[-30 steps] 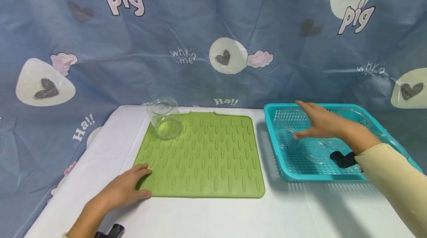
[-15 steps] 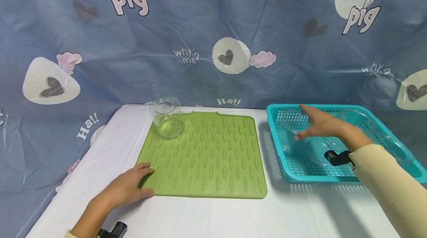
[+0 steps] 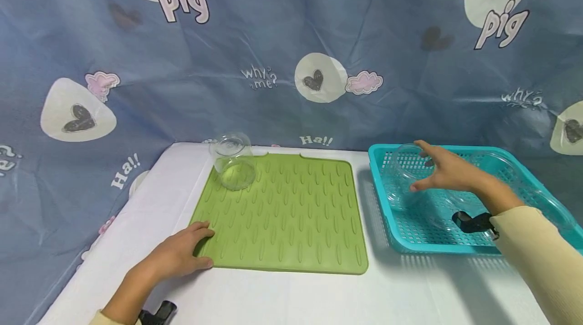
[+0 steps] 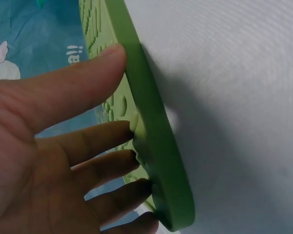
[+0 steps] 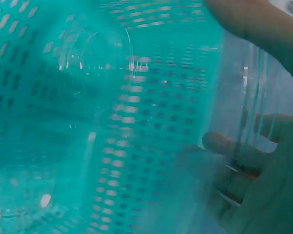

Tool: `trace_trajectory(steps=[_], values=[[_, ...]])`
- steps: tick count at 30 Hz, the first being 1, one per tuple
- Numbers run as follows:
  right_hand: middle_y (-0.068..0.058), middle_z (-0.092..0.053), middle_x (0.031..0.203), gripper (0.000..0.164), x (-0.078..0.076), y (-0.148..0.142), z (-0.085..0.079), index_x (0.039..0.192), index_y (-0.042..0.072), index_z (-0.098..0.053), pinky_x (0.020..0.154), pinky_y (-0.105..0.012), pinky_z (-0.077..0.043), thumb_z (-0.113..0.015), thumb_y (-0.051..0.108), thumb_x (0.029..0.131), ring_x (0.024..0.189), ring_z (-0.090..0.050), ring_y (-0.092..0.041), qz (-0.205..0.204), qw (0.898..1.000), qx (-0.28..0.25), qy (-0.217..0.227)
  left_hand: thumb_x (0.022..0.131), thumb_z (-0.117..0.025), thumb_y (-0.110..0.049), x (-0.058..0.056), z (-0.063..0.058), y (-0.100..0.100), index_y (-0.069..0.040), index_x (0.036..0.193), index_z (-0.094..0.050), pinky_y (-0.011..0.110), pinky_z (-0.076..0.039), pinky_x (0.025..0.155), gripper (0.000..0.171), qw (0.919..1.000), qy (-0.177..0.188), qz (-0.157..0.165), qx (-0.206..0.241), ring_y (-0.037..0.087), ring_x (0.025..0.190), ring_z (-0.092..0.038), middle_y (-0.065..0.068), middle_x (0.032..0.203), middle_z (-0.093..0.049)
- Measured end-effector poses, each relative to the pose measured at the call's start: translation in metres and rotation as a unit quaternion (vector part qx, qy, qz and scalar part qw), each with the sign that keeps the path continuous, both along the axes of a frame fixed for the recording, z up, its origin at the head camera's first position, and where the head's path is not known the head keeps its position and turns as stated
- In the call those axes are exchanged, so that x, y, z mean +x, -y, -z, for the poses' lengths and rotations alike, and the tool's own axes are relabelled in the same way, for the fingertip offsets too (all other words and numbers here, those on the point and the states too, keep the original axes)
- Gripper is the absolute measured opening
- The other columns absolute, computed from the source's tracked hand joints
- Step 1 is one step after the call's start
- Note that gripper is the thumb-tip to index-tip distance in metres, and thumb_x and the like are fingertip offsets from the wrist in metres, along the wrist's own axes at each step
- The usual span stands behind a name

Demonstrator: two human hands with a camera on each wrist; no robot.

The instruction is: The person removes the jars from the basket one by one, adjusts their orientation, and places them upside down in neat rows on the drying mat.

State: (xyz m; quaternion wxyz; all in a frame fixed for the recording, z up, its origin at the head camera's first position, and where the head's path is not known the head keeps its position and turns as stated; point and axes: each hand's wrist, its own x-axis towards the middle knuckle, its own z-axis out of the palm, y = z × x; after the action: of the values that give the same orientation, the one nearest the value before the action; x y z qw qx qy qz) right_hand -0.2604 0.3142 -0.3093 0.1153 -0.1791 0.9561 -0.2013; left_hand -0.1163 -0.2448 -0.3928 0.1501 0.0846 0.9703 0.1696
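My right hand (image 3: 448, 168) grips a clear plastic cup (image 3: 403, 178) at the left side of the turquoise basket (image 3: 437, 249). In the right wrist view the curled fingers (image 5: 219, 144) show through the cup's clear wall, partly blurred. My left hand (image 3: 179, 254) rests at the near left corner of the green ridged mat (image 3: 287, 213). Its thumb touches the mat's front edge and its loosely spread fingers touch the top, as the left wrist view shows. Another clear cup (image 3: 234, 160) stands upside down on the mat's far left corner.
More clear cups lie in the basket, among them one at its right end (image 3: 553, 208); their outlines are hard to make out. A white cloth (image 3: 319, 299) covers the table. A blue printed curtain (image 3: 264, 26) hangs behind it.
My right hand has closed round the cup in the basket, and the cup's rim has risen slightly. The left hand stays at the mat's corner. The head view has shifted a little left.
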Motion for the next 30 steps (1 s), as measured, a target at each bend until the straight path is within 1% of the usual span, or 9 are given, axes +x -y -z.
trace_trajectory(steps=[7, 10, 11, 13, 14, 16, 20, 26, 30], values=[[-0.029, -0.036, 0.15, 0.1, 0.019, -0.016, -0.031, 0.161, 0.019, 0.0, 0.086, -0.06, -0.051, -0.071, 0.028, 0.092, 0.129, -0.043, -0.049, 0.027, 0.995, -0.091, -0.024, 0.078, -0.082, -0.035, 0.0, 0.001, -0.003, -0.001, 0.133, -0.059, 0.065, -0.044, 0.103, 0.069, 1.0, -0.001, -0.007, -0.006, 0.051, 0.135, -0.045, 0.026, 0.15, -0.045], [-0.023, -0.038, 0.151, 0.101, 0.025, -0.022, -0.038, 0.161, 0.026, 0.002, 0.095, -0.034, -0.053, -0.071, 0.023, 0.092, 0.134, -0.039, -0.043, 0.041, 0.993, -0.11, -0.031, 0.077, -0.082, -0.034, 0.0, 0.0, -0.003, -0.001, 0.133, -0.059, 0.066, -0.044, 0.103, 0.069, 0.9999, -0.001, -0.011, -0.01, 0.051, 0.136, -0.044, 0.026, 0.151, -0.044], [-0.022, -0.038, 0.152, 0.102, 0.027, -0.024, -0.039, 0.161, 0.027, 0.004, 0.093, -0.023, -0.051, -0.071, 0.022, 0.092, 0.136, -0.038, -0.042, 0.047, 0.992, -0.116, -0.032, 0.077, -0.082, -0.034, 0.0, -0.001, -0.004, -0.001, 0.133, -0.059, 0.066, -0.044, 0.103, 0.069, 0.9999, 0.001, -0.013, -0.01, 0.051, 0.136, -0.044, 0.026, 0.151, -0.043], [-0.021, -0.037, 0.154, 0.105, 0.03, -0.027, -0.041, 0.16, 0.027, 0.008, 0.09, -0.015, -0.048, -0.072, 0.02, 0.092, 0.138, -0.036, -0.043, 0.057, 0.99, -0.124, -0.034, 0.077, -0.083, -0.034, 0.001, -0.001, -0.004, 0.0, 0.133, -0.059, 0.066, -0.043, 0.104, 0.07, 0.9998, 0.005, -0.015, -0.01, 0.051, 0.136, -0.044, 0.026, 0.151, -0.043], [-0.02, -0.036, 0.154, 0.106, 0.031, -0.028, -0.041, 0.16, 0.027, 0.008, 0.083, -0.007, -0.045, -0.072, 0.019, 0.091, 0.139, -0.04, -0.034, 0.063, 0.989, -0.128, -0.038, 0.076, -0.083, -0.034, 0.001, -0.001, -0.004, 0.0, 0.133, -0.059, 0.066, -0.043, 0.104, 0.07, 0.9998, 0.007, -0.017, -0.01, 0.051, 0.136, -0.043, 0.026, 0.151, -0.043], [-0.02, -0.035, 0.155, 0.106, 0.034, -0.031, -0.041, 0.16, 0.021, 0.007, 0.081, -0.005, -0.045, -0.072, 0.016, 0.091, 0.137, -0.044, -0.016, 0.067, 0.986, -0.144, -0.043, 0.076, -0.083, -0.034, 0.001, 0.0, -0.004, -0.001, 0.132, -0.06, 0.066, -0.043, 0.105, 0.069, 0.9997, 0.01, -0.021, -0.01, 0.051, 0.136, -0.044, 0.026, 0.151, -0.043], [-0.014, -0.036, 0.155, 0.098, 0.043, -0.033, -0.042, 0.161, 0.018, -0.003, 0.078, 0.001, -0.041, -0.072, 0.01, 0.091, 0.112, -0.039, 0.018, 0.072, 0.98, -0.172, -0.072, 0.076, -0.083, -0.033, 0.001, 0.0, -0.006, 0.0, 0.131, -0.061, 0.066, -0.043, 0.104, 0.069, 0.9997, 0.008, -0.021, -0.011, 0.051, 0.136, -0.044, 0.026, 0.151, -0.044], [0.005, -0.04, 0.155, 0.093, 0.056, -0.019, -0.049, 0.159, 0.033, -0.011, 0.08, 0.0, -0.04, -0.068, 0.004, 0.091, 0.119, -0.042, 0.015, 0.066, 0.965, -0.225, -0.114, 0.076, -0.083, -0.035, 0.002, 0.0, -0.003, -0.002, 0.132, -0.06, 0.065, -0.045, 0.102, 0.069, 0.9996, -0.001, -0.015, -0.023, 0.05, 0.135, -0.046, 0.025, 0.15, -0.045], [0.02, -0.046, 0.144, 0.097, 0.063, -0.007, -0.052, 0.158, 0.028, -0.013, 0.084, -0.004, -0.04, -0.068, -0.007, 0.087, 0.121, -0.046, 0.012, 0.039, 0.951, -0.274, -0.14, 0.077, -0.082, -0.037, 0.002, 0.0, -0.002, -0.002, 0.134, -0.058, 0.065, -0.045, 0.102, 0.071, 0.9997, -0.006, -0.01, -0.022, 0.049, 0.135, -0.046, 0.024, 0.15, -0.046]])
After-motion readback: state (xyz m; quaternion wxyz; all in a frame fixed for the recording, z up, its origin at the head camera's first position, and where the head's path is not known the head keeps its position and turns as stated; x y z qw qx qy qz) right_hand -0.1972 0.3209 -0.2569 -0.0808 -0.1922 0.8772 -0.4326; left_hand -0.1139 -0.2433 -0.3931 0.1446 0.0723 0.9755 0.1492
